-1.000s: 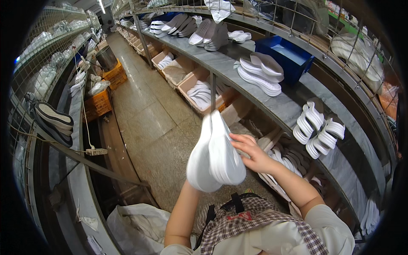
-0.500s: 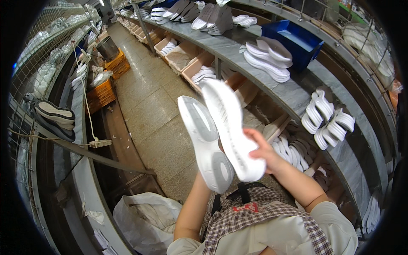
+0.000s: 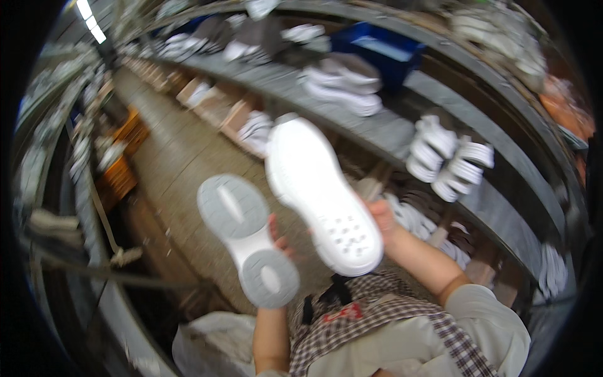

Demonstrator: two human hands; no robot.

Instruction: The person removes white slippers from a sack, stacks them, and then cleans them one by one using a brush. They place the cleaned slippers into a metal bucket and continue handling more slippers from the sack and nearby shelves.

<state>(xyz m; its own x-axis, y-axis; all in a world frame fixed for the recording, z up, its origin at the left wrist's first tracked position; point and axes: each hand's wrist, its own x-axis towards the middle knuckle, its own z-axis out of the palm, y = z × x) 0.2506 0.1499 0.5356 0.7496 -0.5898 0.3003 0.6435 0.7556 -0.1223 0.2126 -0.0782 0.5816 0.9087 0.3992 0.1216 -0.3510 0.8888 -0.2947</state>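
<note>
Two shoe soles are held up in front of me, side by side and apart. My left hand [image 3: 281, 239] grips a white sole with grey tread pads [image 3: 262, 256], its tread facing me; most of that hand is hidden behind it, with fingertips showing at its right edge. My right hand [image 3: 384, 221] is closed on the right edge of a plain white sole [image 3: 314, 182]. The broad face of this sole is toward me, with small holes dotted over its near end. Motion blurs the picture somewhat.
On the right, a grey shelf [image 3: 391, 131] carries stacked white soles [image 3: 342, 85], bundled soles [image 3: 461, 169] and a blue bin [image 3: 377, 50]. Pinkish boxes [image 3: 235, 119] stand beneath. Orange crates [image 3: 117, 181] line the aisle's left side; a whitish sack [image 3: 213, 342] sits lower left.
The two soles have moved apart, the left one going left and down. Both have turned, showing the left one's tread and the right one's broad face. My view has shifted.
</note>
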